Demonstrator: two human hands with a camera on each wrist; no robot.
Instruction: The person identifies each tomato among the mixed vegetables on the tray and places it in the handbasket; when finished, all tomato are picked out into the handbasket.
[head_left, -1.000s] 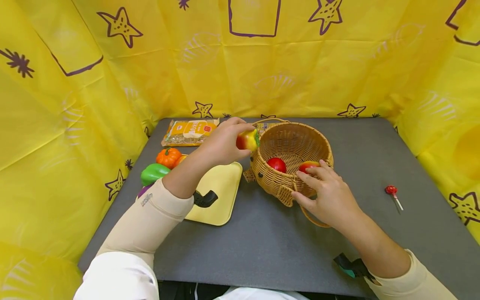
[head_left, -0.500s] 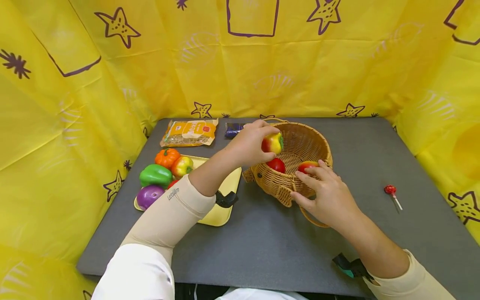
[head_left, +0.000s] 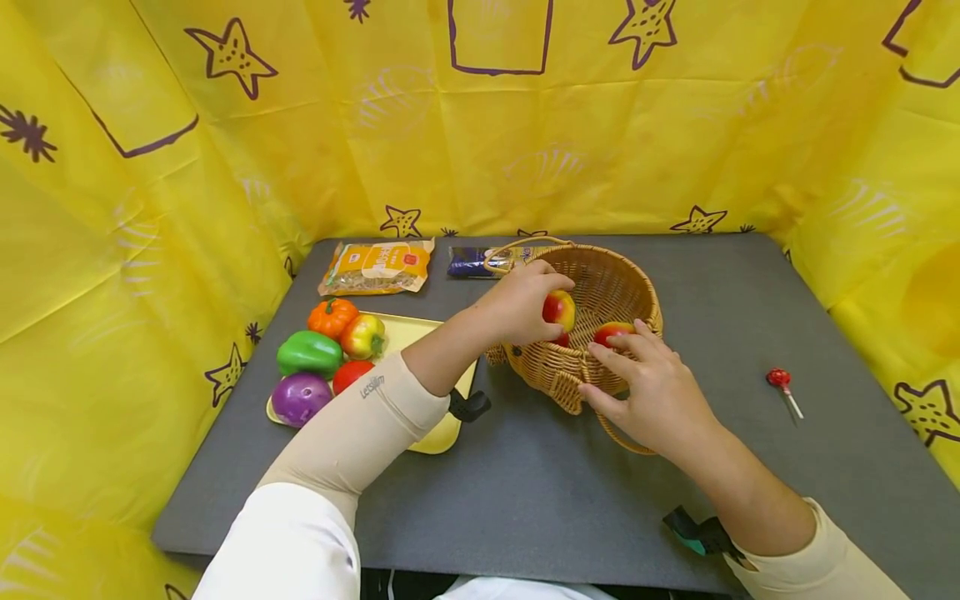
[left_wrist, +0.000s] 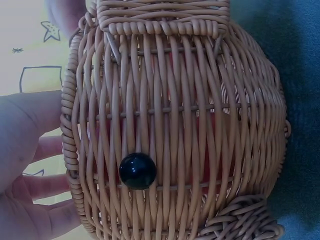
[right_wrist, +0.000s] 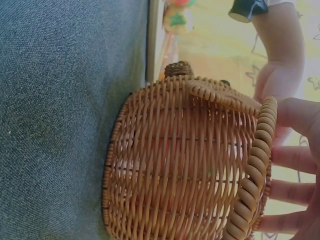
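Note:
My left hand point(head_left: 525, 304) reaches over the near left rim of a round wicker basket point(head_left: 558, 362), fingers and thumb curled round a red-and-yellow bell pepper point(head_left: 559, 310) at its opening. Below that pepper shows part of a red ball-shaped piece point(head_left: 563, 340). Another red-and-yellow piece point(head_left: 613, 333) lies inside, partly behind the fingers of my right hand point(head_left: 656, 387). Those fingers, extended and spread, rest at the basket's front rim. In the left wrist view, the weave hides what the left hand point(left_wrist: 30, 165) holds; red shows through it. The right wrist view shows the basket's coiled handle point(right_wrist: 257, 160).
Left of the basket lies a yellow tray point(head_left: 453, 429) with an orange pumpkin point(head_left: 332, 318), green pepper point(head_left: 309, 353), purple eggplant point(head_left: 300, 399), red tomato point(head_left: 351, 375) and another bell pepper point(head_left: 363, 336). Behind are an orange packet point(head_left: 377, 267) and a blue packet point(head_left: 480, 262). A lollipop point(head_left: 781, 379) lies right.
My left hand has moved right from beside the basket to over its opening, then lower, carrying the bell pepper, which has turned. My right hand has stayed at the rim.

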